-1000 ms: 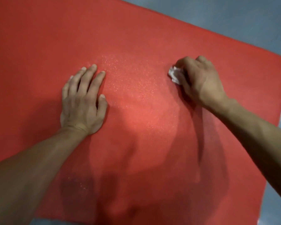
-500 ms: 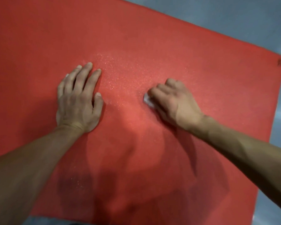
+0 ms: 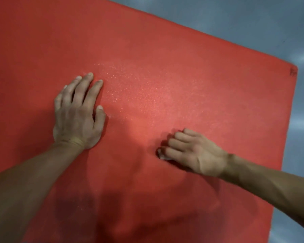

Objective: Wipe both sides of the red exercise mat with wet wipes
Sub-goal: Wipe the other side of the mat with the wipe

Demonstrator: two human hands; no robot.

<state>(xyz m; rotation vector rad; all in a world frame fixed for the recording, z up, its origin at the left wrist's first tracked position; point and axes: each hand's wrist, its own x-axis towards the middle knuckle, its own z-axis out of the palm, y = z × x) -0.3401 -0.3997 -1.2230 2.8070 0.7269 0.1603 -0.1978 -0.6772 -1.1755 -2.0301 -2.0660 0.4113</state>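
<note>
The red exercise mat [image 3: 165,58] lies flat and fills most of the view, with a damp glistening patch near its middle. My left hand [image 3: 78,113] presses flat on the mat, fingers straight and pointing away from me. My right hand [image 3: 191,152] lies lower right of centre with its fingers curled round a crumpled white wet wipe [image 3: 162,156]. Only a small edge of the wipe shows under the fingertips, pressed against the mat.
Grey floor [image 3: 253,23] shows beyond the mat's far edge and along its right side. The mat's far right corner [image 3: 292,71] carries a small dark mark. My shadow darkens the near part of the mat.
My right hand has drawn the wipe across the mat towards me, from the upper right to lower right of centre. My left hand has stayed pressed in place.
</note>
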